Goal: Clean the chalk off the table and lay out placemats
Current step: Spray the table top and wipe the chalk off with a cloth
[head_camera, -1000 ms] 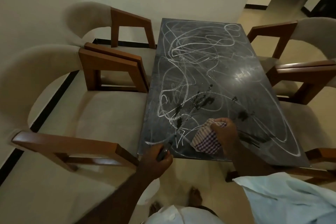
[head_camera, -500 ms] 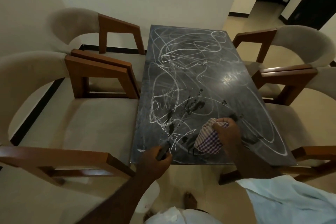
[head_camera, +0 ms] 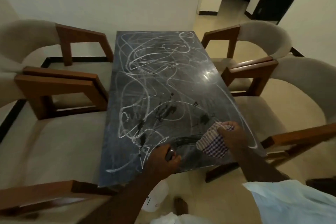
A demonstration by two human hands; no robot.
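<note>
The right hand (head_camera: 231, 136) is gripping a bunched checked cloth (head_camera: 212, 143) and is pressing it on the table (head_camera: 163, 78) near its 5 o'clock corner. I think this is because the wet dark spots (head_camera: 167, 111) are lying at 10 o'clock from the cloth, so the wiping is beginning at the near edge.

The left hand (head_camera: 163, 158) is curling its fingers round a small dark object (head_camera: 170, 153) at 6 o'clock of the table. It is perhaps the head of a spray bottle, since a white bottle body (head_camera: 154, 200) is showing below the hand, but the blur is not letting me be sure. Held there, it is staying ready for more spraying.

The chalk lines (head_camera: 138, 63) are covering nearly the whole top, from 12 o'clock down to both hands. The cloth is touching them, and the left hand is lying just beside them. Only a dark smeared arc (head_camera: 183, 143) between the hands is looking wiped. No placemats are showing.
</note>
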